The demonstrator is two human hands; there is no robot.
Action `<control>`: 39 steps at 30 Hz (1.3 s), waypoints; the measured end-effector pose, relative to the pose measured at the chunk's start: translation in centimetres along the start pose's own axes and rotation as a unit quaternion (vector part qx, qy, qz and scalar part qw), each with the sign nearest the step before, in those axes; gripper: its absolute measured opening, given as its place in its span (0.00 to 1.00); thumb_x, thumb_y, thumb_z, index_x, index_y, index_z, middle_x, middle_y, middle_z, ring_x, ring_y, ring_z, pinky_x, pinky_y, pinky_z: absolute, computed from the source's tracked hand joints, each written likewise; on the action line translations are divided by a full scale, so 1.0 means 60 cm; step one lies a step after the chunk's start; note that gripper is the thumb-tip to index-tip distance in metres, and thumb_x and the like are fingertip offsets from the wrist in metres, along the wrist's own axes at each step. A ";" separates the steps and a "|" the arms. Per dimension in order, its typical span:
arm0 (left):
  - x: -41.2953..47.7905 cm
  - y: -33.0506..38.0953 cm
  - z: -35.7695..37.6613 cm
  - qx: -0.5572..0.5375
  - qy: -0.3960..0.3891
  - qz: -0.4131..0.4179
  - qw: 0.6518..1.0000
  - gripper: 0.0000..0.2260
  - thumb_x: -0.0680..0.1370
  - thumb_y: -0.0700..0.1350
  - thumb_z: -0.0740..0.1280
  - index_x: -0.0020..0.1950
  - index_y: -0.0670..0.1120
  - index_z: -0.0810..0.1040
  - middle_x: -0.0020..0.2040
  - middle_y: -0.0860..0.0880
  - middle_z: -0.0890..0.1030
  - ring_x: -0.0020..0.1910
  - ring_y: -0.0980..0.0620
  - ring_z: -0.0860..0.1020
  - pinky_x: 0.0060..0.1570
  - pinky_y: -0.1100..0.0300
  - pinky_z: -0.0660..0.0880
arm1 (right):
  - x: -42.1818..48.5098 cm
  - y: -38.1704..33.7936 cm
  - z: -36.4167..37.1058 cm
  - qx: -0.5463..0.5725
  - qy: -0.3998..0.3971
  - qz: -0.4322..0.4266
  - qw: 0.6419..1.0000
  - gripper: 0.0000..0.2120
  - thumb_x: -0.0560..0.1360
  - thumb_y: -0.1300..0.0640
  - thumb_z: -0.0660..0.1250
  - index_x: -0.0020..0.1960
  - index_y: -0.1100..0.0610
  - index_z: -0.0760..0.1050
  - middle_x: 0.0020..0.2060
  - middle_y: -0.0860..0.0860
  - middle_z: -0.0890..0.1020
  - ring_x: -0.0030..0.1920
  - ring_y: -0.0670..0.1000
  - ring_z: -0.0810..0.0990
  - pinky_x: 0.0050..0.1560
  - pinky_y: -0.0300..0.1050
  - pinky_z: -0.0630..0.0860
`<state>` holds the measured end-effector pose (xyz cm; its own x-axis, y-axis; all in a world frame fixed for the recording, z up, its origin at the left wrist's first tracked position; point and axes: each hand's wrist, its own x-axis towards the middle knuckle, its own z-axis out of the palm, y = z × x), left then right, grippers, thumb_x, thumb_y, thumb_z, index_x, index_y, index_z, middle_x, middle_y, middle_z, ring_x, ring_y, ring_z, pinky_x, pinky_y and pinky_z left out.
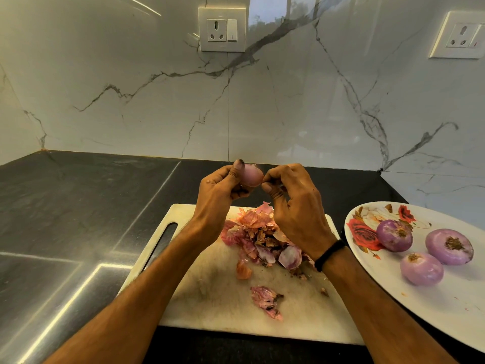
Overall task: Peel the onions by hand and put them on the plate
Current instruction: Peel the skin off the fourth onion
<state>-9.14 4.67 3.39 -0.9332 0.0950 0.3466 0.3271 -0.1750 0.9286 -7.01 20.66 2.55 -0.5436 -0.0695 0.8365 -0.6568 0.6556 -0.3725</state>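
Observation:
My left hand [220,190] grips a small pale-purple onion [251,176] above the far edge of the white cutting board [210,290], thumb up along its left side. My right hand [294,203] is right beside the onion, its thumb and fingers curled and pinching at the onion's right side, where a bit of skin shows. A heap of onion skins [259,237] lies on the board under the hands. Three peeled purple onions [394,235] [449,246] [421,269] sit on the white rose-patterned plate [446,311] at the right.
The board lies on a dark stone counter [78,219] with a marble backsplash behind. Two wall sockets [221,30] [459,35] sit high on the wall. A loose skin piece [266,302] lies near the board's front. A black band is on my right wrist.

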 end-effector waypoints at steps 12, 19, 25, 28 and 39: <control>-0.005 0.006 0.007 0.008 -0.004 -0.001 1.000 0.23 0.74 0.60 0.64 0.55 0.42 0.82 0.50 0.41 0.85 0.51 0.42 0.84 0.50 0.54 0.82 | 0.000 -0.006 -0.002 0.042 -0.026 -0.010 0.999 0.25 0.71 0.61 0.76 0.60 0.49 0.66 0.54 0.56 0.76 0.50 0.49 0.79 0.54 0.32 0.77; -0.005 0.006 0.007 0.024 -0.001 0.001 1.000 0.24 0.72 0.63 0.65 0.53 0.44 0.83 0.49 0.42 0.85 0.50 0.42 0.84 0.53 0.50 0.81 | 0.000 -0.001 -0.001 0.030 -0.018 -0.022 0.999 0.21 0.72 0.61 0.74 0.61 0.52 0.68 0.53 0.56 0.78 0.49 0.48 0.79 0.54 0.26 0.74; -0.007 0.007 0.008 0.029 -0.002 0.000 1.000 0.20 0.73 0.60 0.65 0.52 0.46 0.83 0.47 0.44 0.85 0.47 0.46 0.84 0.49 0.57 0.81 | 0.000 0.001 -0.002 0.020 -0.016 -0.022 0.999 0.18 0.73 0.63 0.74 0.59 0.57 0.73 0.52 0.55 0.78 0.49 0.49 0.80 0.55 0.28 0.74; -0.006 0.006 0.007 0.028 0.006 0.001 1.000 0.23 0.73 0.61 0.65 0.53 0.43 0.83 0.48 0.41 0.84 0.49 0.41 0.83 0.50 0.54 0.81 | 0.000 0.002 -0.002 0.007 -0.013 -0.020 1.000 0.12 0.73 0.63 0.74 0.55 0.61 0.76 0.51 0.56 0.78 0.49 0.49 0.78 0.55 0.27 0.74; -0.005 0.008 0.007 0.021 0.010 0.001 1.000 0.24 0.72 0.62 0.65 0.53 0.43 0.83 0.48 0.40 0.84 0.49 0.39 0.82 0.49 0.56 0.82 | -0.002 -0.004 -0.003 0.029 -0.006 -0.012 0.999 0.15 0.74 0.62 0.73 0.58 0.58 0.74 0.52 0.56 0.79 0.50 0.50 0.81 0.55 0.31 0.76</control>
<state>-8.65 4.98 3.76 -0.9353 0.0747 0.3459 0.3342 -0.1345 0.9328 -6.69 20.65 2.65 -0.5342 -0.0942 0.8401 -0.6983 0.6093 -0.3757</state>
